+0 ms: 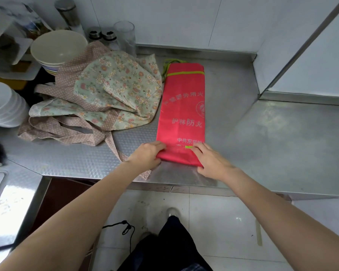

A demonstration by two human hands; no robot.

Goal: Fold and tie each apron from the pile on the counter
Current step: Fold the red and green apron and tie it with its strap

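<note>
Left hand (pixel 148 154) grips the near-left corner of the red apron (pixel 182 114), fingers curled over the edge of the cloth. Right hand (pixel 210 161) holds the near-right corner the same way — fingers bent onto the fabric, thumb side toward a short bit of green trim (pixel 188 147) that shows between the two hands.

Red apron: already folded lengthwise into a long narrow strip, lying flat on the steel counter (pixel 262 133), near end at the counter's front edge, far end by the back wall, where a green band (pixel 185 73) crosses it and green ties (pixel 169 62) loop out at the far-left corner.

Floral apron (pixel 114 85) lies crumpled just left of the red strip, its dotted straps (pixel 70 132) trailing toward the front edge — not yet folded. Bowls (pixel 57 49) and a glass (pixel 125 36) stand behind it.

Step in hand, as judged: starting the crosswise fold or roll from the near end. Next move calls for lifting both corners evenly and carrying them away from the body, keeping the side edges aligned so the strip does not skew; the ties at the far end must stay free for the knot.
</note>
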